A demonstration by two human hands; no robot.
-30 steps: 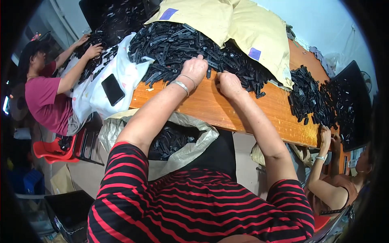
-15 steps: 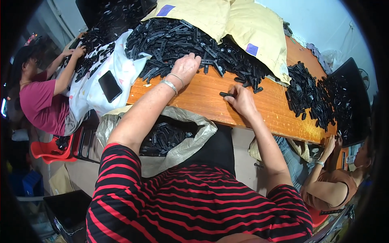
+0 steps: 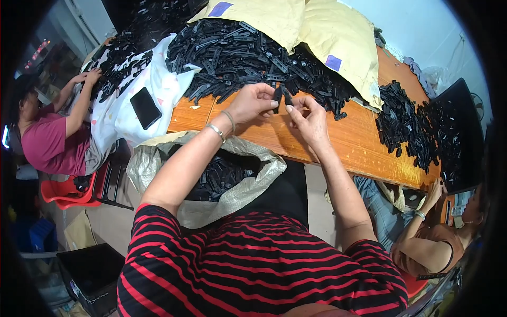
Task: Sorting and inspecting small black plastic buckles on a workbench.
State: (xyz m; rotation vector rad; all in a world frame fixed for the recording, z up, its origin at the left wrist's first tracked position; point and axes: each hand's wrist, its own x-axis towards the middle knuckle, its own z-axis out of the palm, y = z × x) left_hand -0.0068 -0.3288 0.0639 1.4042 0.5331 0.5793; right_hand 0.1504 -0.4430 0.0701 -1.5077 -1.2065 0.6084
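Note:
My left hand [image 3: 253,106] pinches a small black plastic part [image 3: 277,98] over the wooden table [image 3: 237,138]. Close beside it, my right hand [image 3: 310,121] grips another narrow black plastic part [image 3: 287,95]. The upper ends of the two pieces lean together; whether they are joined I cannot tell. Just beyond my hands spreads a big heap of long black plastic parts [image 3: 227,58]. Below my left forearm, an open woven sack [image 3: 211,214] at my lap holds more black pieces [image 3: 219,179].
Yellowish paper sacks [image 3: 338,42] lie over the heap's back. A phone [image 3: 144,110] rests on white cloth [image 3: 174,84] at left. More parts [image 3: 404,121] and a black tray [image 3: 460,137] are at right. One co-worker [image 3: 55,129] sits left, another [image 3: 433,240] right.
My left hand has come back from the heap toward me with a black part. My right hand has raised its piece and moved left, so both meet above the table.

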